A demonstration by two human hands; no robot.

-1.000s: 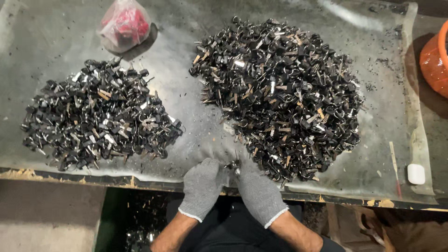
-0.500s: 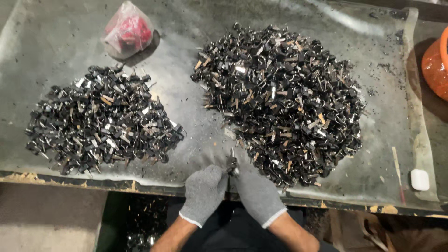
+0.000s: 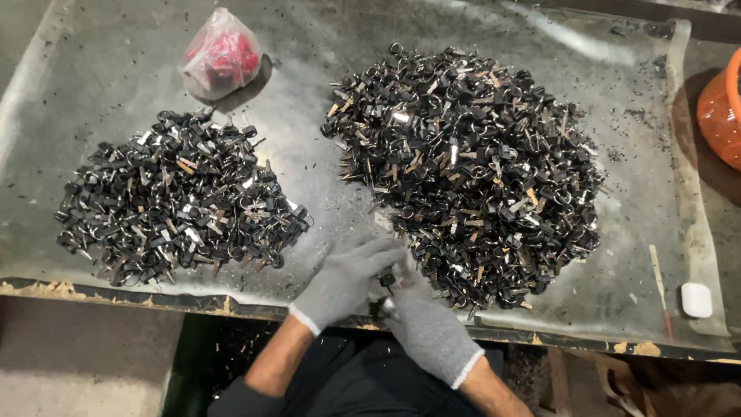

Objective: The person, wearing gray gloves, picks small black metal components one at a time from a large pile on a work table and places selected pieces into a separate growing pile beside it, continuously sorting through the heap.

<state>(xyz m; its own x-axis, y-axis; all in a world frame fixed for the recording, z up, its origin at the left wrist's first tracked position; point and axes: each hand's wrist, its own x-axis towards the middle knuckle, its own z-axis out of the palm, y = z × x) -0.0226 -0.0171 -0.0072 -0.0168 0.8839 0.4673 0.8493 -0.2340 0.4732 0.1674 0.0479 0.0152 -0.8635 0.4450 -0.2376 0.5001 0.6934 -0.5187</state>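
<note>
A small black part sits pinched between the two gloved hands at the near edge of the table, just in front of the person's body. The left hand, in a grey knit glove, has its fingers curled over the part from the left; the right hand, in a matching glove, closes on it from below and the right, so both hands are grasping the same piece. Its exact shape is too small to make out.

Just beyond the hands, and touching the right glove's fingertips, lies the larger of two heaps: a big pile of black and metal parts, far too many to count. Well apart to the left lies the second, a smaller pile of the same parts, also past counting.

Both heaps rest on one clear plastic sheet spread over the table. At the far left of the sheet is one clear bag with red contents. At the near right corner lie one small white object and one thin stick beside it. One orange vessel shows at the right edge.
</note>
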